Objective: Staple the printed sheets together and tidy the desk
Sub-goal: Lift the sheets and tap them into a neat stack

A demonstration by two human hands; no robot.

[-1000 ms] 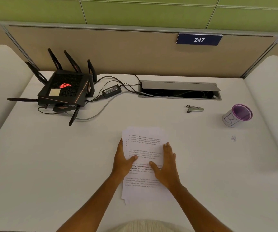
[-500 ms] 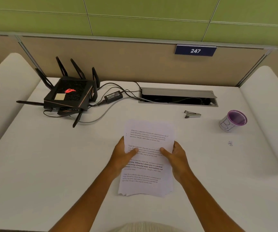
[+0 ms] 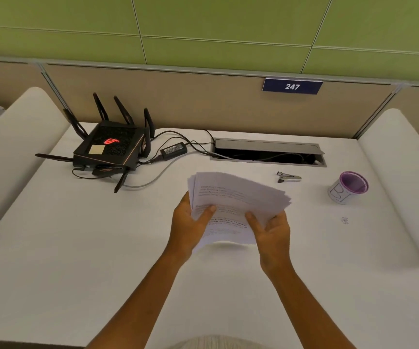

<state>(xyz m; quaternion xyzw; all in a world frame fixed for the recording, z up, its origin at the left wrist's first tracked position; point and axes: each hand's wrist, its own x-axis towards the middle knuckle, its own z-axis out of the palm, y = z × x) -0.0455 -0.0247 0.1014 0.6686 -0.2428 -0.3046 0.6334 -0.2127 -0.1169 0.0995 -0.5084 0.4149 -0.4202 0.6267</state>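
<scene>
Both forearms reach forward from the bottom edge, converging over the middle of the white desk. The left hand grips the left edge of the printed sheets, thumb laid across the top page and fingers curled beneath. The right hand takes the lower right corner, thumb pressed on the page, the other fingers partly spread under the stack. The sheets are held above the desk, tilted, their far end angled toward the right. They are several white pages with blocks of black text, loosely fanned so the edges do not line up, the near edge bowing and casting a soft shadow on the desk.

On the desk's far left sits a black router with upright antennas. Right of the sheets, well apart from them, a small stapler lies near the open cable tray. Further right stands a purple-rimmed cup.
</scene>
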